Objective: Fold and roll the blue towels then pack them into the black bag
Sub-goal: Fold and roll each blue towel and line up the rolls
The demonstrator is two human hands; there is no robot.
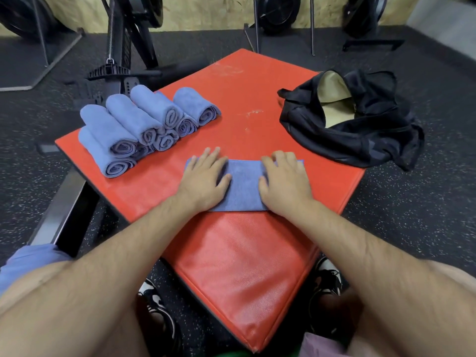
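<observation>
Folded blue towel point(243, 188) lies flat on red tabletop point(239, 83), centre, toward 6 o'clock. Left hand point(203, 177) presses its 9 o'clock end, palm down, fingers straight and spread. Right hand point(283, 182) presses the 3 o'clock end, palm down, fingertips bent; nothing gripped. Rolled towels point(144, 124) stacked at 10 o'clock. Black bag point(360, 130) lies open at 2 o'clock.

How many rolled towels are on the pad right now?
8 rolls piled at the left of the pad: five on the bottom, three on top. Others may hide behind.
</observation>
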